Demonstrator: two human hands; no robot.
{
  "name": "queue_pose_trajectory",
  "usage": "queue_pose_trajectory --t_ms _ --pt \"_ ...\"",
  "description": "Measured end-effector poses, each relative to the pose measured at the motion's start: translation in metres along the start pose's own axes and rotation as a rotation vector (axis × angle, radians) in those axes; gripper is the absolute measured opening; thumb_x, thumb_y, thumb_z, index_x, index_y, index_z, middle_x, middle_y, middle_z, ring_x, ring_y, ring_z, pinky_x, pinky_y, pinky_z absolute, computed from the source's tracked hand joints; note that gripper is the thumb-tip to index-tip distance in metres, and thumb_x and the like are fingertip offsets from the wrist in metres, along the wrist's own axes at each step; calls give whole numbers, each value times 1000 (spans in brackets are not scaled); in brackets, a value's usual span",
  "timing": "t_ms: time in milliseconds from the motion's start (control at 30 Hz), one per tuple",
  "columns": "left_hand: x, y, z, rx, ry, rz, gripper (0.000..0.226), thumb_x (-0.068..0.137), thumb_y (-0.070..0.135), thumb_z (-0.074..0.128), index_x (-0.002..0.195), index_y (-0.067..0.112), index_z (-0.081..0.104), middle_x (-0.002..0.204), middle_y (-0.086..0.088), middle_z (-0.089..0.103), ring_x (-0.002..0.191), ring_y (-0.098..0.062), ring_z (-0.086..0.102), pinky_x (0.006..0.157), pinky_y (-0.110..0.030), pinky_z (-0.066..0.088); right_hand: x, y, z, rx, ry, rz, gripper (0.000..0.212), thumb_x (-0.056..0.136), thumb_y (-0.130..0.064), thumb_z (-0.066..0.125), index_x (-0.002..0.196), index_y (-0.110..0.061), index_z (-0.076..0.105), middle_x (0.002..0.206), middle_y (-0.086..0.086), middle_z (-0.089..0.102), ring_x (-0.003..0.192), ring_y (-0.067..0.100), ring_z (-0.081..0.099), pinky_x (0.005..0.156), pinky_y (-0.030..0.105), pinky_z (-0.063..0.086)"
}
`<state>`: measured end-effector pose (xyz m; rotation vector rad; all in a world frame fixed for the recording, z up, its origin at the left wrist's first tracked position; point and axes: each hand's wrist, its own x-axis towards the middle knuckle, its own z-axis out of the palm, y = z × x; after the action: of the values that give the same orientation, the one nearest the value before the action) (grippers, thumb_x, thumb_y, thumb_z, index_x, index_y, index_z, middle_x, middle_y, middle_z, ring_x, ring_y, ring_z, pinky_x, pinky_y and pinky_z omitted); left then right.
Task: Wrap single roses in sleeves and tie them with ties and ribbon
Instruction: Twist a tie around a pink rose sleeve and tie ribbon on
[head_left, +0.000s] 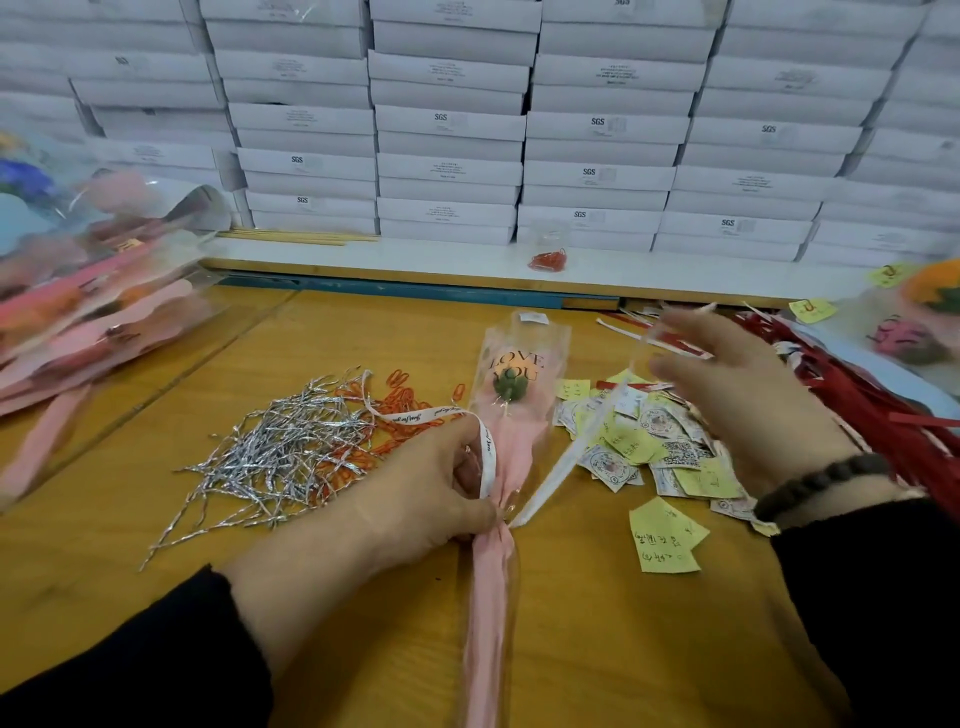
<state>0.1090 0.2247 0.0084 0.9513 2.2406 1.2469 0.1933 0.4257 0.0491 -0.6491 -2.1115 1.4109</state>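
A single rose (511, 385) lies in a clear and pink sleeve (511, 441) printed "LOVE YOU", stem end towards me on the wooden table (363, 597). My left hand (441, 488) pinches the gathered neck of the sleeve. A white printed ribbon (485, 447) loops over that hand and around the neck. Its other end runs up to the right, where my right hand (748, 395) holds it raised, blurred by motion.
Silver twist ties (275, 457) and orange paper clips (410, 405) lie left of the sleeve. Yellow notes and printed tags (639, 447) lie to the right, red strips (857, 395) beyond them. Wrapped flowers (88, 306) pile at the left. White boxes (452, 124) are stacked behind.
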Motion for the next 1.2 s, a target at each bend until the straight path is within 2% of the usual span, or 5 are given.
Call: queue_pose_trajectory --t_ms 200,400,533,767,1200 --pt "-1 2 -1 -7 -11 -8 31 76 -3 71 75 12 44 65 2 46 46 -3 39 47 -16 37 -13 10 24 -721 -263 -17 42 91 -41 51 66 -8 52 63 3 56 55 17 51 62 32 49" --pt "0 0 -1 -3 10 -2 33 74 -2 72 72 16 44 62 6 47 46 -3 40 49 -17 38 -26 13 52 -1054 -196 -138 38 90 -31 46 60 -17 29 61 -2 35 51 12 33 45 25 22" --pt "0 0 0 -6 4 -16 34 75 1 74 72 19 45 61 9 47 46 -2 41 49 -18 40 -22 19 53 -840 -236 -140 23 85 -14 48 65 -16 39 68 -1 45 61 15 44 52 25 32" --pt "1 -1 0 16 0 0 33 74 0 74 88 9 45 71 -3 52 49 -4 46 48 -19 42 -30 13 63 478 -280 55 18 87 -2 58 72 -12 58 66 10 62 60 18 58 56 24 52" --pt "-3 3 -1 -17 -31 39 68 75 -2 72 129 29 46 98 -10 66 79 -21 65 73 -29 55 -39 6 67 124 -576 -46 19 87 -17 61 75 -6 70 55 -4 60 45 2 46 56 16 44"
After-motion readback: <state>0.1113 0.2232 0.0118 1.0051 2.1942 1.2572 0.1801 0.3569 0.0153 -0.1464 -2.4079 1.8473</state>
